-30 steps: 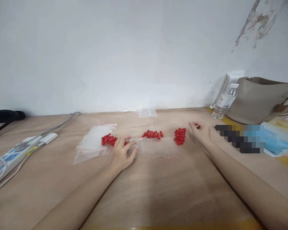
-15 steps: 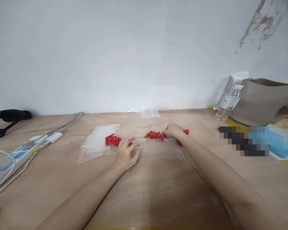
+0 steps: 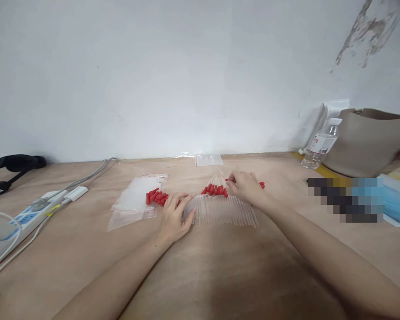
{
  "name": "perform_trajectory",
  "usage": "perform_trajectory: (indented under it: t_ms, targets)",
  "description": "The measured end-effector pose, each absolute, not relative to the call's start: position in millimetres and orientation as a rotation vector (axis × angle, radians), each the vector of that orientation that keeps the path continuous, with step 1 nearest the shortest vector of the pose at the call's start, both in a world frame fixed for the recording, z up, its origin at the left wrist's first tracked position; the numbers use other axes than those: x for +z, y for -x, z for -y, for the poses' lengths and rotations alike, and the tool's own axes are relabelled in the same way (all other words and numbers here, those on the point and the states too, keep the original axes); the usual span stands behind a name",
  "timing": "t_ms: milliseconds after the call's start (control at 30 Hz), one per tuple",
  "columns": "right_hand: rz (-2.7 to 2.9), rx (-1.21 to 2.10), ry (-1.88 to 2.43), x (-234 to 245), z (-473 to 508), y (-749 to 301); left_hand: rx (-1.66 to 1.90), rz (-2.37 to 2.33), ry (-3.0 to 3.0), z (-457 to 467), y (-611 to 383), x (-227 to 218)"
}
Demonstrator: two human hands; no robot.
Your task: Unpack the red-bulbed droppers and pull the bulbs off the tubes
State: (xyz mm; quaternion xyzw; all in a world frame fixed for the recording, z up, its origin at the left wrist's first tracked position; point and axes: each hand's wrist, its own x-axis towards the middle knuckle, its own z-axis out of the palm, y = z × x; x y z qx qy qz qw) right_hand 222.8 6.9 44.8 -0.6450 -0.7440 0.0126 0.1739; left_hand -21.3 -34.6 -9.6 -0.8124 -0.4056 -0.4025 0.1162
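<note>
A row of thin clear tubes (image 3: pixel 223 211) lies side by side on the table. Above it, several red rubber bulbs (image 3: pixel 215 190) sit on clear tubes that fan together toward the wall, like droppers. My left hand (image 3: pixel 177 218) rests over the row's left end, fingers spread; part of a pile of loose red bulbs (image 3: pixel 156 197) is hidden beside it. At the right of the fan, my right hand (image 3: pixel 248 189) has its fingers pinched, with a small red bulb (image 3: pixel 227 180) showing at the tips. Another red bulb (image 3: pixel 262 185) pokes out behind that hand.
Clear zip bags (image 3: pixel 133 198) lie to the left, and another bag (image 3: pixel 209 160) lies by the wall. A power strip (image 3: pixel 30 218) with cables is at far left. On the right stand a water bottle (image 3: pixel 322 144) and a beige bag (image 3: pixel 366 142), near a blue packet (image 3: pixel 395 200).
My right hand has shifted slightly, its wrist turned lower, and a red bulb now shows at its fingertips. My left hand stays over the tubes' left end. The view has tilted slightly.
</note>
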Motion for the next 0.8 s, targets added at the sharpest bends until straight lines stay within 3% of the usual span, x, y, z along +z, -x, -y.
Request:
perform_trajectory:
  t_ms: [100, 200, 400, 800]
  targets:
    - [2.225, -0.220, 1.307, 19.4, 32.1, -222.2, -1.166, 1.070, 2.392, 39.0, 17.3, -7.0]
    - [2.220, -0.326, 1.106, -8.3, 60.0, -218.1, -1.077, 0.931, 2.446, 44.7, 11.2, -4.6]
    - [2.197, -0.302, 0.995, -21.5, 71.5, -205.8, -0.868, 0.735, 2.459, 51.7, 1.7, -3.2]
    - [2.202, -0.306, 0.925, -21.4, 69.7, -196.9, -0.805, 0.598, 2.427, 49.1, -2.6, -7.3]
